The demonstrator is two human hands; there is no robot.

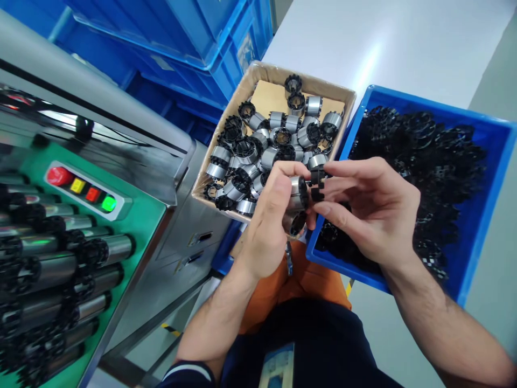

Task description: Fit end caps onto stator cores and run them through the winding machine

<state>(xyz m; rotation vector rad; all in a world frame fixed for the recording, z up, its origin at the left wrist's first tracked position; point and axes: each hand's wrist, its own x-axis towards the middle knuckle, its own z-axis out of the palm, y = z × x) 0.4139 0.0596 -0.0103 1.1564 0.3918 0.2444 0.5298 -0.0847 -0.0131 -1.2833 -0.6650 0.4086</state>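
Note:
My left hand (269,226) is closed around a silver stator core (298,193) with a black end, held above the front edge of a cardboard box (349,102). Just under it shows a second stator core (297,223), close to the same fingers; whether they grip it I cannot tell. Between the fingertips of my right hand (374,210) is a black toothed plastic ring (318,184), edge-on beside the core's open end. Whether ring and core touch is unclear. Several silver stator cores (278,118) with black toothed ends lie loose in the box.
To the right stands a blue bin (484,215) heaped with black plastic rings (424,156). Stacked blue crates (161,48) rise behind on the left. A green machine top (141,226) at left carries rows of cores (52,269) and a button panel (86,188). A white table (343,43) lies beyond.

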